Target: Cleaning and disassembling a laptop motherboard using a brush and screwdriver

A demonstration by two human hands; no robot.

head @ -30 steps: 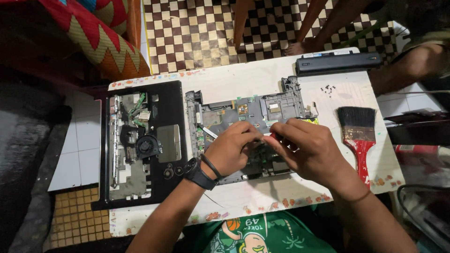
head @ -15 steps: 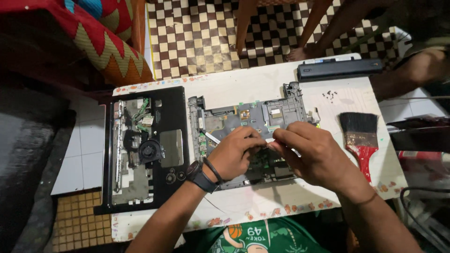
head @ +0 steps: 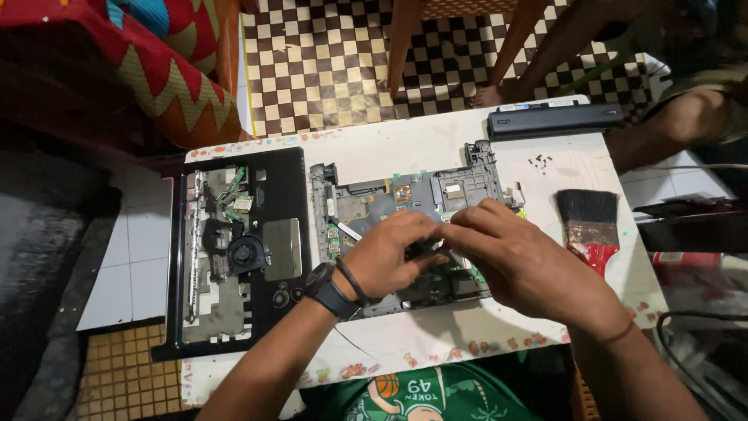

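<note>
Your white table fills the middle of the frame, set over a brown-and-cream checked floor that shows along the top. On the left part of the table lies the black laptop shell, opened up, with its round fan near the centre of it. Just to the right of the shell, in the middle of the frame, sits the grey circuit board, and this is what both your hands are over.

Your left hand, with a black watch on its wrist, rests on the lower middle of the board, fingers curled down onto it. Your right hand comes in from the lower right and meets the left one fingertip to fingertip, so the two are pressed together over a small dark part on the board; I cannot tell which hand grips it.

At the top right edge of the table lies a long black battery. Right of your right hand, well clear of the board, lies a paintbrush with black bristles and a red handle. Between battery and brush sits a small cluster of dark screws.
</note>
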